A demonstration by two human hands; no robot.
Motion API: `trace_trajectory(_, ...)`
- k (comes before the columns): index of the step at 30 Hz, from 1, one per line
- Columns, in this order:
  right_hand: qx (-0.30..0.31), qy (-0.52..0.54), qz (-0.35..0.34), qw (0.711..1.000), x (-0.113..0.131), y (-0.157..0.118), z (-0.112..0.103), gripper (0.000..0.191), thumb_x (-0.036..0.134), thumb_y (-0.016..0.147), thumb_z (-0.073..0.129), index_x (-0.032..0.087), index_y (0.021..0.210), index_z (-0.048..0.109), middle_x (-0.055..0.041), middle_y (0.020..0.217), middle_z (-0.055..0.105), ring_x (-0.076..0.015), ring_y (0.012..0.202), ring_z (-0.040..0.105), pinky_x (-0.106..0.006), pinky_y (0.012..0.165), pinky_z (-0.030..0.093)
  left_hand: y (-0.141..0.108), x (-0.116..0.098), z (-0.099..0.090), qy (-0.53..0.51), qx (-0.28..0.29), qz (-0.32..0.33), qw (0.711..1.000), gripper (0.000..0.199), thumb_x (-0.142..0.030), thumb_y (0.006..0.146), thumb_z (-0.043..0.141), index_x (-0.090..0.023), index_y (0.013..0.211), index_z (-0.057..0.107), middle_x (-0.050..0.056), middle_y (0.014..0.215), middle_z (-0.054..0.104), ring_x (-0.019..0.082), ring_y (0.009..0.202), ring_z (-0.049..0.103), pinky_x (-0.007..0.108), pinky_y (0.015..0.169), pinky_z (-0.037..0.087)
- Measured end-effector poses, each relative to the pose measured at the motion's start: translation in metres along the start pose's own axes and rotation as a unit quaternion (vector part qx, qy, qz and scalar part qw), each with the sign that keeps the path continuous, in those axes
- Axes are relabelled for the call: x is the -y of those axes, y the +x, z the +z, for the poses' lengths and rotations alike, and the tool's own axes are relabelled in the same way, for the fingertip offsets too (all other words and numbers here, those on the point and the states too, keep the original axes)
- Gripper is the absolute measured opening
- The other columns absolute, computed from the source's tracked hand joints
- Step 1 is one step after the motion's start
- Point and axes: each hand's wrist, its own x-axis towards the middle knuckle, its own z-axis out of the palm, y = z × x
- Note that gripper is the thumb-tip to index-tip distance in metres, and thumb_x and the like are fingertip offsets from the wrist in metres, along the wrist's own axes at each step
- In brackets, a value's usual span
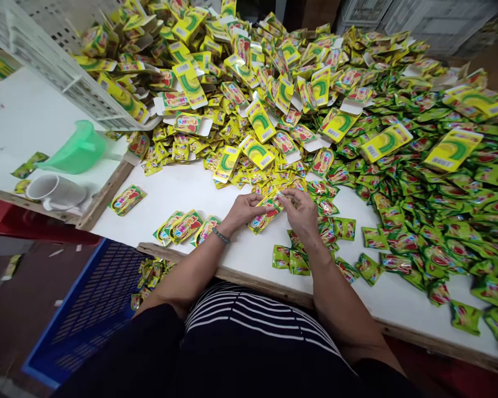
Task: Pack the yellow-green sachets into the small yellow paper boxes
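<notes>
My left hand (pixel 245 211) is closed around a small yellow-and-green printed box (pixel 260 223), held tilted just above the white table. The fingers of my right hand (pixel 302 214) are pinched at the box's upper right end; whether they grip a flap or a packet there is too small to tell. Beyond my hands lies a heap of small yellow sachets (pixel 249 177). Green sachets (pixel 326 232) lie beside and under my right hand. To the left of my left forearm, several similar closed boxes (pixel 186 226) lie in a row near the table edge.
Open-ended boxes (pixel 191 83) are piled at the back, and green sachets (pixel 440 221) spread over the right side. At left are a white crate (pixel 66 77), a green scoop (pixel 77 149) and a white mug (pixel 58 192). A blue crate (pixel 83 309) with sachets stands below the table (pixel 124 235).
</notes>
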Motion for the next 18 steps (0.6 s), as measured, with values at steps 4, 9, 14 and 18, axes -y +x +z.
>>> trace_trajectory(4,-0.001,-0.058,-0.075,0.995,0.006,-0.005,0.007,0.032,0.043,0.092,0.051,0.023,0.078,0.072,-0.0074,0.087,0.067,-0.0243,0.097,0.052,-0.046,0.095,0.043,0.003,0.003,-0.001,-0.026,-0.008,0.031,0.999,0.051,-0.034,0.043,0.092,-0.011,0.08,0.066,-0.002,0.07,0.068,0.009,0.058,0.059,0.022,0.058,0.047)
trace_trajectory(9,0.025,-0.088,-0.072,0.993,0.009,-0.013,0.019,0.034,0.04,0.094,0.05,0.023,0.075,0.072,-0.0086,0.102,0.058,-0.0251,0.109,0.046,-0.047,0.099,0.037,0.002,0.006,-0.001,-0.037,-0.007,0.046,0.998,0.054,-0.036,0.045,0.091,-0.012,0.085,0.063,-0.005,0.063,0.063,0.007,0.053,0.055,0.021,0.057,0.043)
trace_trajectory(14,-0.03,0.014,-0.032,0.999,0.008,-0.007,0.011,0.029,0.046,0.087,0.058,0.022,0.095,0.072,-0.0104,0.114,0.053,-0.0253,0.113,0.049,-0.047,0.099,0.042,-0.003,0.001,0.003,-0.027,-0.038,0.106,0.993,0.07,-0.044,0.062,0.084,-0.021,0.117,0.048,-0.009,0.059,0.056,0.007,0.045,0.048,0.019,0.049,0.035)
trace_trajectory(18,0.058,0.135,0.027,0.989,0.008,-0.005,0.009,0.034,0.048,0.084,0.062,0.021,0.102,0.069,-0.0075,0.102,0.063,-0.0205,0.094,0.06,-0.036,0.08,0.052,-0.004,-0.002,0.001,-0.033,-0.046,0.123,0.991,0.062,-0.053,0.064,0.08,-0.021,0.107,0.049,-0.005,0.065,0.06,0.009,0.053,0.054,0.021,0.053,0.041)
